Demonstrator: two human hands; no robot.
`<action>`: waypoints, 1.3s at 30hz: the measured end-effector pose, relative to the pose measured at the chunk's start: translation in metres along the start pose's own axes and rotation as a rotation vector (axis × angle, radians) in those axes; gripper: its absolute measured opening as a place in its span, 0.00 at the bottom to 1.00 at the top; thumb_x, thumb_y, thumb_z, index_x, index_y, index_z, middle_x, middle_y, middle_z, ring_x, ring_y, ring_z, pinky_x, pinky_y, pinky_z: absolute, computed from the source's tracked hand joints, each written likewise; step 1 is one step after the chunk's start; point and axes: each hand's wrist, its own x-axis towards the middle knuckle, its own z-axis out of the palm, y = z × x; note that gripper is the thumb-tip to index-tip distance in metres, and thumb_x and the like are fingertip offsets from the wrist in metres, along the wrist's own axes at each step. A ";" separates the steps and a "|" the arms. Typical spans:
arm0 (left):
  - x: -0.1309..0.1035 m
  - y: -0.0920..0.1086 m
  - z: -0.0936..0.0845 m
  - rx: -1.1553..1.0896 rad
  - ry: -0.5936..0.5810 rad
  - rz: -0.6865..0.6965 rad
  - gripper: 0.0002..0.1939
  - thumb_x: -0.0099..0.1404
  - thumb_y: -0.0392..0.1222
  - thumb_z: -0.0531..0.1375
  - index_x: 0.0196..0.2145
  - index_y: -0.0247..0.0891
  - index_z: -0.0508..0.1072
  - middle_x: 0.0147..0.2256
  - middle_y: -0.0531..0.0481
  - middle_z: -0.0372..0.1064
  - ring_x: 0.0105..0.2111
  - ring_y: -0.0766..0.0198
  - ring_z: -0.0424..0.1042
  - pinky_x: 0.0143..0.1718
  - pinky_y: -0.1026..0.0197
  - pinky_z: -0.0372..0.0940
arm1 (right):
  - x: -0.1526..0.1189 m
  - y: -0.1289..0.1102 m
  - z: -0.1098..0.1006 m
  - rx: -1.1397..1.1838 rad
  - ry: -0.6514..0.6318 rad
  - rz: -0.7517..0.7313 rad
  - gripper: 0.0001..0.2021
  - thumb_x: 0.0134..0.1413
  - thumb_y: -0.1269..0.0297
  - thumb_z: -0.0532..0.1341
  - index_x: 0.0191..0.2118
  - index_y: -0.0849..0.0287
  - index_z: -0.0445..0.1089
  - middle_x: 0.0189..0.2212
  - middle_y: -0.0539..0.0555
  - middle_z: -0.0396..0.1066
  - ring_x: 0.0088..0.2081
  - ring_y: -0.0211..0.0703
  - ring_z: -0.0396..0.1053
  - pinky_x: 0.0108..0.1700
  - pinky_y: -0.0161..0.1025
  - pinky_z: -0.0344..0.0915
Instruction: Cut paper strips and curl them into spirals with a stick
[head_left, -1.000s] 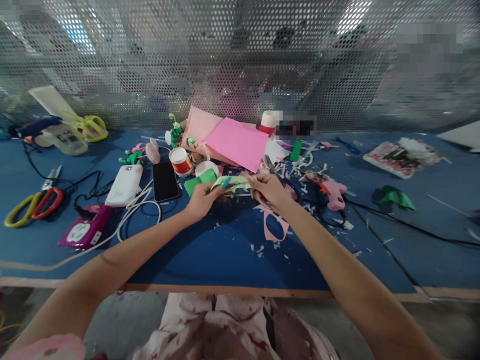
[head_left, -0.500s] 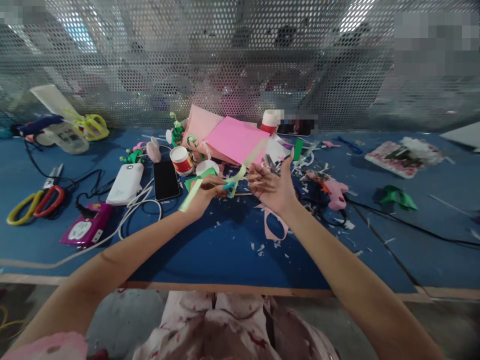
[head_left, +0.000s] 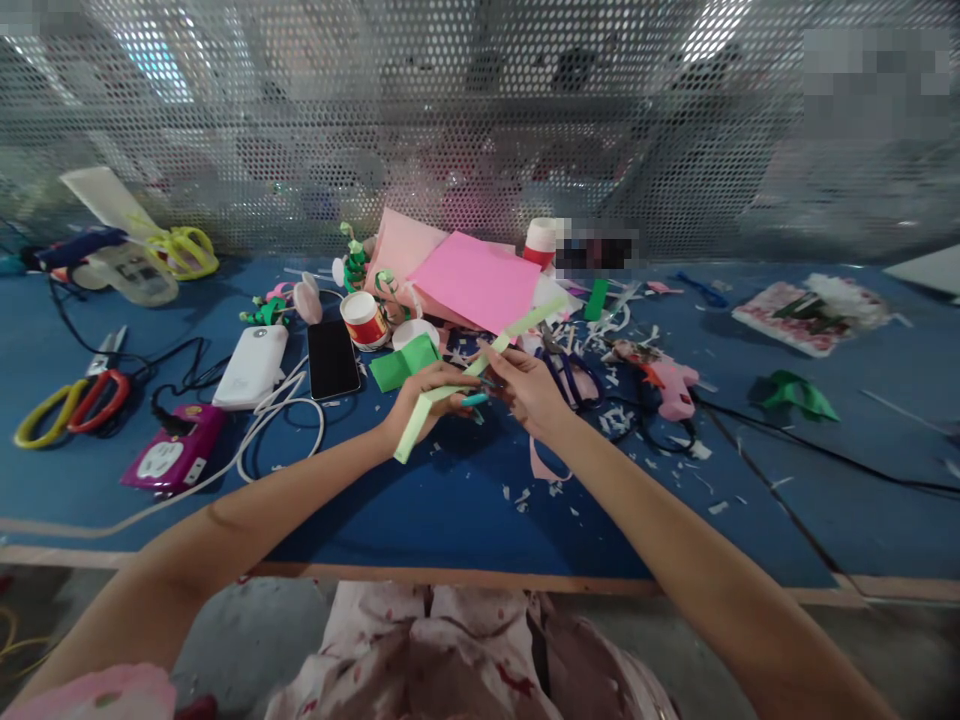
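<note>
A long pale green paper strip (head_left: 415, 428) runs slantwise across both hands. My left hand (head_left: 429, 392) is closed on it, with the strip's near end hanging past the fingers. A small teal item (head_left: 475, 399) pokes out at the left fingertips; its kind is unclear. My right hand (head_left: 531, 388) pinches the strip between thumb and fingers, and the far end points up toward the pink sheet (head_left: 476, 278). Folded green paper (head_left: 405, 363) lies just behind my left hand. Dark-handled scissors (head_left: 577, 382) rest right of my right hand, and a pink paper cut-out (head_left: 546, 468) lies below it.
A pink glue gun (head_left: 675, 390) with a black cord lies to the right among paper scraps. On the left are a phone (head_left: 332, 360), a white power bank (head_left: 252, 368), a purple socket box (head_left: 174, 450) and red-and-yellow scissors (head_left: 97, 400). Perforated metal (head_left: 450, 120) stands behind.
My right hand has closed from spread fingers into a pinch on the strip. My left hand has shifted slightly right, and the strip now lies straighter across both hands.
</note>
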 end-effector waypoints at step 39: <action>0.004 0.003 -0.001 -0.215 0.141 -0.180 0.16 0.45 0.51 0.66 0.20 0.34 0.70 0.23 0.53 0.68 0.26 0.71 0.68 0.31 0.66 0.64 | 0.006 -0.011 -0.006 0.144 0.017 -0.087 0.12 0.37 0.60 0.68 0.30 0.58 0.69 0.24 0.46 0.66 0.24 0.29 0.64 0.26 0.28 0.66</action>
